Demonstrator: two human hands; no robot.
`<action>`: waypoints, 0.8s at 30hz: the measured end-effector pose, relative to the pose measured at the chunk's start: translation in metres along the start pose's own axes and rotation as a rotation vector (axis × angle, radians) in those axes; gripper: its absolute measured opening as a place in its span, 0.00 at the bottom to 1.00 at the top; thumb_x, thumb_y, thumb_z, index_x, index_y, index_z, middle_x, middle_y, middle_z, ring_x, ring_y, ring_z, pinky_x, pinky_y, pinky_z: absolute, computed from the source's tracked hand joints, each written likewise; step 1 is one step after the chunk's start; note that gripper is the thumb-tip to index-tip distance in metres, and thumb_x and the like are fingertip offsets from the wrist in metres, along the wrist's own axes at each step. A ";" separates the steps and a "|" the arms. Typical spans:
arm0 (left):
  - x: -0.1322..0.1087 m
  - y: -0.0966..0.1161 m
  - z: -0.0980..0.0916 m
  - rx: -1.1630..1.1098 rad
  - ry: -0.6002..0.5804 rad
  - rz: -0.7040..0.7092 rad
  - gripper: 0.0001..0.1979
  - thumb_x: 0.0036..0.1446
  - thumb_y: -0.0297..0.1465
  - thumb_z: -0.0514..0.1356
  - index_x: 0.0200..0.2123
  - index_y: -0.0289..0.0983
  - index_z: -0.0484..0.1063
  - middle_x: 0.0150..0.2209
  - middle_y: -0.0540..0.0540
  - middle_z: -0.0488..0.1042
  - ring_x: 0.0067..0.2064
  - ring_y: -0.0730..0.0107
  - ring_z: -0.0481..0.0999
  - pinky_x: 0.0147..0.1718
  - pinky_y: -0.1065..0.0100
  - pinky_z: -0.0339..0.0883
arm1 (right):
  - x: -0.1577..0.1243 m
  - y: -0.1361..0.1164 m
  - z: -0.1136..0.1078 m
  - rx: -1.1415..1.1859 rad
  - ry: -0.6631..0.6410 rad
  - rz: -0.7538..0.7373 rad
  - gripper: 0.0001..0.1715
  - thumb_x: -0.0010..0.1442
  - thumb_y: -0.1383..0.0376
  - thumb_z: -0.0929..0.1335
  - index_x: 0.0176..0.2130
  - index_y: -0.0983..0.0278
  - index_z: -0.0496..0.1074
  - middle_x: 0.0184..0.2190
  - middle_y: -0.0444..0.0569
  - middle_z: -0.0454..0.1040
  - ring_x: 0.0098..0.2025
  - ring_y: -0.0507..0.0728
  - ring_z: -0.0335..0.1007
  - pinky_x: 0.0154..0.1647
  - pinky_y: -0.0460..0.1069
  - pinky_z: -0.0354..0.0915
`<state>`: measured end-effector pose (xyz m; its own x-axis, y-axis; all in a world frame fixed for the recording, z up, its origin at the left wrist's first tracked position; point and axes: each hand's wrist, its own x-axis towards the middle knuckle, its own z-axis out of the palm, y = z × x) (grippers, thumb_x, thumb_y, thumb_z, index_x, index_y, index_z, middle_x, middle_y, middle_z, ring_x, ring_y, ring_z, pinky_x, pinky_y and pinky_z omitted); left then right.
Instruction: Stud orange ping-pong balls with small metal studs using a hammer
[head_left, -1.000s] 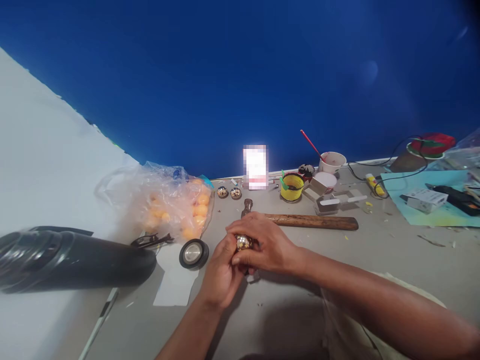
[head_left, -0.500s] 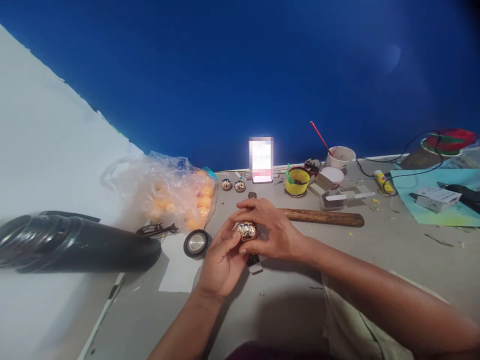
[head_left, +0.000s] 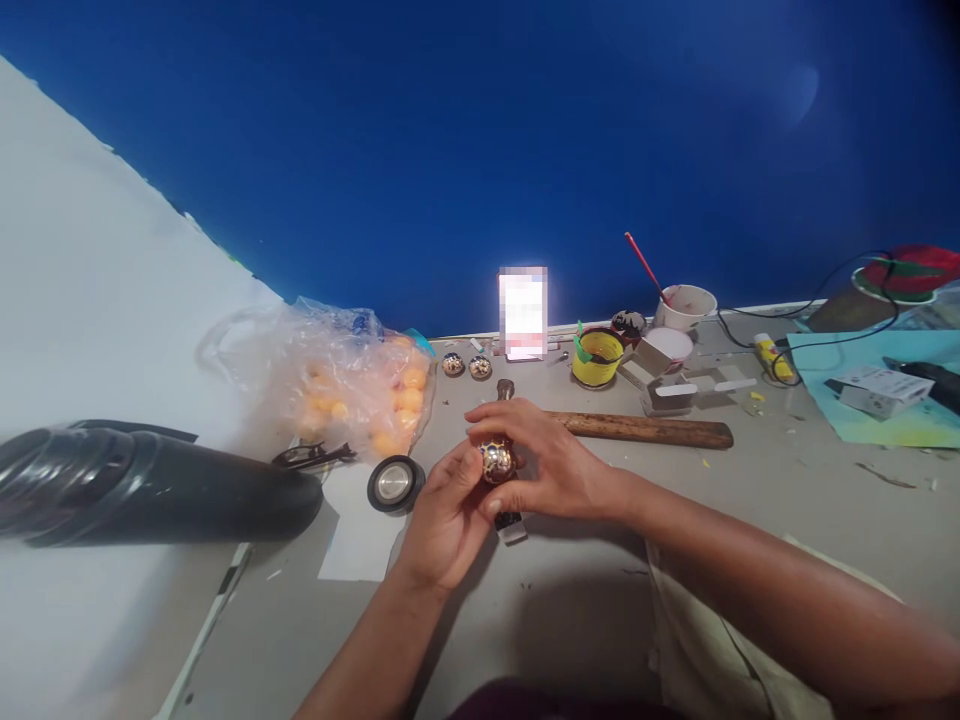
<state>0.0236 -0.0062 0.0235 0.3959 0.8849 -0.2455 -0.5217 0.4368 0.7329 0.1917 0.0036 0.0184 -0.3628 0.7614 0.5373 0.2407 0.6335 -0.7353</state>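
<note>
Between both hands is a shiny, patterned metallic ball (head_left: 496, 461), silver and gold in colour. My left hand (head_left: 448, 515) is closed on its left side, with the thumb against it. Curved over its top and right side, my right hand (head_left: 551, 460) also grips it, fingers above and thumb below. Beneath the hands lies a hammer with a wooden handle (head_left: 645, 430) stretching to the right; its dark metal head (head_left: 512, 528) is partly hidden by the hands. Left of my left hand rests a round black piece with a silver centre (head_left: 394, 484).
Two similar shiny balls (head_left: 466, 366) sit near a lit phone (head_left: 523, 315) at the wall. A plastic bag of orange balls (head_left: 405, 400) and a large dark cylinder (head_left: 172, 485) stand left. Rightward are a yellow tub (head_left: 596, 360), a white cup (head_left: 686, 305) and small open boxes (head_left: 667, 390).
The ball has turned slightly in my fingers, and both hands have shifted a little around it. The camera view has moved slightly; the objects on the table stay in place.
</note>
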 end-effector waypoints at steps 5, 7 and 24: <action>0.006 0.014 -0.007 -0.007 0.096 0.008 0.13 0.57 0.31 0.69 0.44 0.32 0.80 0.39 0.41 0.81 0.34 0.69 0.78 0.32 0.72 0.73 | 0.004 0.013 -0.013 -0.001 0.133 0.236 0.18 0.71 0.55 0.63 0.41 0.63 0.76 0.36 0.49 0.79 0.37 0.55 0.74 0.39 0.49 0.66; 0.008 0.020 -0.009 -0.061 0.153 -0.039 0.13 0.60 0.28 0.65 0.48 0.31 0.79 0.45 0.35 0.80 0.37 0.65 0.80 0.35 0.69 0.75 | 0.004 0.028 -0.017 -0.157 0.195 0.321 0.22 0.71 0.56 0.61 0.30 0.63 0.73 0.26 0.45 0.75 0.28 0.53 0.68 0.32 0.48 0.60; 0.016 0.005 -0.018 -0.166 0.055 0.012 0.13 0.58 0.36 0.69 0.41 0.33 0.80 0.35 0.44 0.78 0.28 0.76 0.71 0.25 0.75 0.65 | -0.011 0.080 -0.007 -0.790 -0.084 0.300 0.14 0.70 0.60 0.65 0.35 0.63 0.73 0.32 0.49 0.73 0.35 0.56 0.66 0.36 0.51 0.52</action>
<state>0.0135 0.0130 0.0115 0.3488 0.8959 -0.2751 -0.6459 0.4424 0.6221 0.2211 0.0467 -0.0434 -0.2412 0.9195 0.3103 0.8841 0.3400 -0.3205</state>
